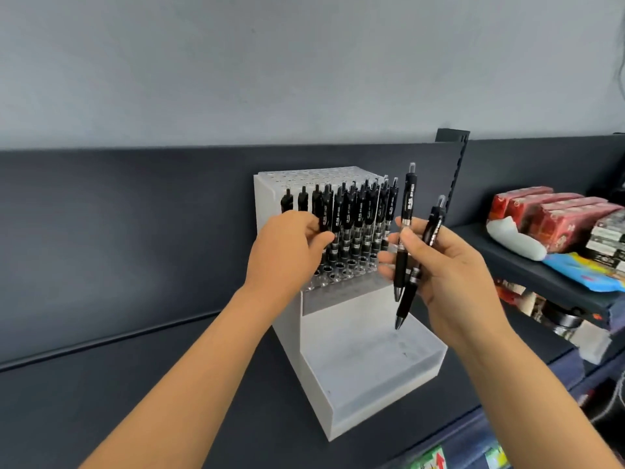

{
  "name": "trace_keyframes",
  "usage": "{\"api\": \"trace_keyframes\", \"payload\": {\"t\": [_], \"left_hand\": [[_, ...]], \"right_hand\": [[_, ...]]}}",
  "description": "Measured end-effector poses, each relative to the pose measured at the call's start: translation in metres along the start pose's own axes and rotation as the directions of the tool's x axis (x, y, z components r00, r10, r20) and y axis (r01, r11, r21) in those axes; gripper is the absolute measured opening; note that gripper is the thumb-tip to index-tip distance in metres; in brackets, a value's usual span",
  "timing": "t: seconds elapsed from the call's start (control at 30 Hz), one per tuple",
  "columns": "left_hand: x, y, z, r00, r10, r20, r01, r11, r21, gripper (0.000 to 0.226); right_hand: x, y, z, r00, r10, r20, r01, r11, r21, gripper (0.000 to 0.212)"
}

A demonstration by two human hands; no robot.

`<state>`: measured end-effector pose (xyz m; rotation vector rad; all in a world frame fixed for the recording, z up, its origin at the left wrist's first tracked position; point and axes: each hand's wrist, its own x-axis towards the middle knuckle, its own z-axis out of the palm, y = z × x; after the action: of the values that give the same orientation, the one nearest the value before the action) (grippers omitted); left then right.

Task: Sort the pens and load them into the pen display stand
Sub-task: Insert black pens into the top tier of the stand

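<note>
1. The pen stand is set on a dark shelf. Its far rows are filled with upright black pens, so most of the loading is judged done.
2. The nearest holes are seen empty, and two loose pens are not yet placed.
3. The loose pens are gripped tips down between the thumb and curled fingers of the right hand, just right of the filled rows and above the stand's tray.
4. A standing pen at the left of the filled rows is pinched by the thumb and curled fingers of the left hand.
5. Red boxes are stacked on a shelf to the right.
</note>
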<state>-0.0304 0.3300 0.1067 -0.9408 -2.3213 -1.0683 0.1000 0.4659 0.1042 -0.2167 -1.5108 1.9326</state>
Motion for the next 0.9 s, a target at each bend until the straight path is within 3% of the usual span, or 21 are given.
{"api": "trace_keyframes", "payload": {"t": [0.2,0.3,0.33,0.4,0.47,0.57,0.7,0.73,0.83,0.9], "left_hand": [[-0.004,0.014,-0.002,0.994,-0.105,0.044,0.092,0.969,0.227,0.039],[-0.007,0.022,-0.016,0.993,-0.118,0.031,0.099,0.929,0.357,0.039],[-0.009,0.026,-0.022,0.997,-0.078,-0.012,0.078,0.953,0.294,0.031],[-0.013,0.036,-0.032,0.993,-0.021,-0.113,0.016,0.999,-0.05,0.015],[-0.014,0.046,-0.038,0.993,-0.047,-0.111,0.009,0.946,-0.323,0.007],[-0.014,0.046,-0.038,0.998,-0.052,-0.041,0.036,0.945,-0.324,0.011],[-0.011,0.031,-0.047,0.957,-0.132,-0.257,-0.006,0.88,-0.476,0.002],[-0.01,0.028,-0.047,0.944,-0.147,-0.295,-0.005,0.888,-0.46,0.002],[-0.01,0.025,-0.039,0.951,-0.137,-0.277,0.047,0.95,-0.307,0.002],[-0.01,0.025,-0.032,0.955,-0.131,-0.266,0.066,0.969,-0.239,0.005]], "right_hand": [[0.018,0.005,0.005,0.993,0.031,0.111,-0.034,0.999,0.026,0.027],[0.024,0.005,0.009,0.983,0.046,0.178,-0.054,0.998,0.04,0.019],[0.026,0.006,0.011,0.98,0.037,0.196,-0.046,0.998,0.042,0.016],[0.027,0.007,0.014,0.971,0.022,0.238,-0.035,0.998,0.048,0.014],[0.027,0.009,0.019,0.947,0.013,0.321,-0.027,0.999,0.038,0.017],[0.026,0.01,0.025,0.908,-0.017,0.418,0.022,1.0,-0.007,0.021],[0.035,0.008,0.019,0.949,-0.108,0.296,0.154,0.979,-0.136,0.007],[0.037,0.007,0.017,0.957,-0.131,0.259,0.175,0.972,-0.154,0.016],[0.04,0.006,0.015,0.979,-0.072,0.191,0.095,0.989,-0.116,0.055],[0.042,0.007,0.015,0.979,0.036,0.2,-0.033,0.999,-0.016,0.051]]}}
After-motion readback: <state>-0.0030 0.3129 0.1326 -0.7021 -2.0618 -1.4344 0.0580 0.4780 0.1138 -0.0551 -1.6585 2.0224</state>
